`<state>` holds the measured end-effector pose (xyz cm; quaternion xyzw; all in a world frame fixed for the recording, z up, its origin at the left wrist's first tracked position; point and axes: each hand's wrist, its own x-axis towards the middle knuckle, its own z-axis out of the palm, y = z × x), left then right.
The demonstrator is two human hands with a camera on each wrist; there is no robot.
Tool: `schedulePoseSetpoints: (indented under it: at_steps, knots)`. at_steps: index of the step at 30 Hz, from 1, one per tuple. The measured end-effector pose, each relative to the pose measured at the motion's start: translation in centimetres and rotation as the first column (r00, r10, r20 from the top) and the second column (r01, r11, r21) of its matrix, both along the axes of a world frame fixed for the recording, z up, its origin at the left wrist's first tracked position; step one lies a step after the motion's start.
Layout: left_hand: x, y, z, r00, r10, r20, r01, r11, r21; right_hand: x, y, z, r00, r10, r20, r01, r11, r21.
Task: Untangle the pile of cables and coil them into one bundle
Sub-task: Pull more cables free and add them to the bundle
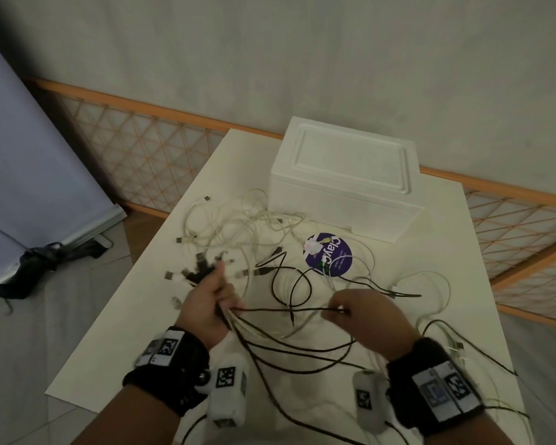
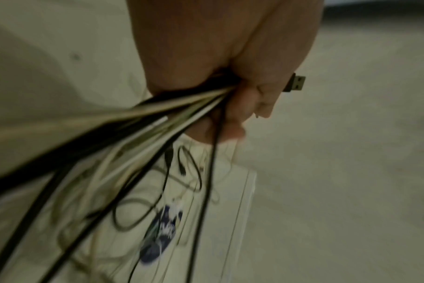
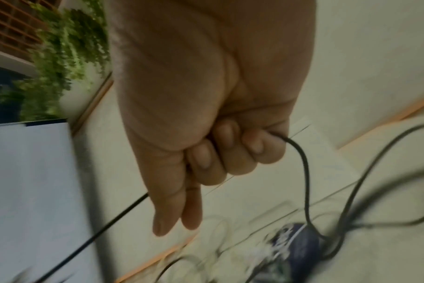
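Black and white USB cables point(image 1: 244, 232) lie tangled across the white table point(image 1: 424, 284). My left hand point(image 1: 211, 298) grips a bunch of black and white cables point(image 2: 157, 113), whose plugs point(image 1: 199, 268) fan out beyond its thumb; one USB plug point(image 2: 295, 82) sticks out past the fingers. My right hand point(image 1: 355, 308) pinches a single black cable point(image 1: 286, 310) that runs taut to the left hand. In the right wrist view the fingers point(image 3: 225, 153) curl round this black cable point(image 3: 303, 162). Loose strands hang over the near table edge.
A white foam box point(image 1: 344, 181) stands at the back of the table. A round purple sticker point(image 1: 329, 255) lies in front of it under cables. An orange lattice rail point(image 1: 148, 146) runs behind. A dark cloth point(image 1: 42, 261) lies on the floor at left.
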<state>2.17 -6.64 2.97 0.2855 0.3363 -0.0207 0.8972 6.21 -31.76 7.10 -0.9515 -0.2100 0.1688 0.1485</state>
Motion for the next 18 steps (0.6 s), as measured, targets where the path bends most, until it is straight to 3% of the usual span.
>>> schedulePoseSetpoints:
  at_steps: [3,5,7,9,13,16,18]
  knots:
    - [-1.0,3.5,-1.2,0.997,0.001,-0.074,0.009,0.991,0.135,1.1,-4.5,1.0,0.988,-0.149,-0.031,0.15,0.988,0.023]
    - [-1.3,4.2,-1.5,0.994,-0.028,-0.109,0.055,0.967,0.247,1.5,-6.0,1.9,0.984,-0.153,-0.087,0.167,0.966,0.197]
    - [-1.1,2.8,-0.8,0.988,-0.117,-0.101,0.145,0.926,0.349,1.7,-5.0,2.2,0.997,-0.067,-0.031,0.072,0.971,0.23]
    - [-0.7,-0.1,0.6,0.958,-0.272,-0.094,0.284,0.846,0.45,1.5,-1.6,1.4,0.992,0.098,0.078,-0.108,0.984,0.139]
    - [-0.3,-4.6,2.2,0.829,-0.551,-0.1,0.515,0.68,0.521,-0.1,5.4,0.8,0.931,0.28,0.234,-0.286,0.958,-0.007]
    - [-0.5,-4.5,2.0,0.817,-0.558,-0.143,0.544,0.667,0.509,-0.1,5.0,1.2,0.967,0.148,0.205,-0.166,0.983,0.075]
    - [-0.7,-2.7,1.4,0.881,-0.436,-0.184,0.467,0.741,0.482,0.5,2.9,1.8,0.984,0.022,0.176,-0.04,0.994,0.098]
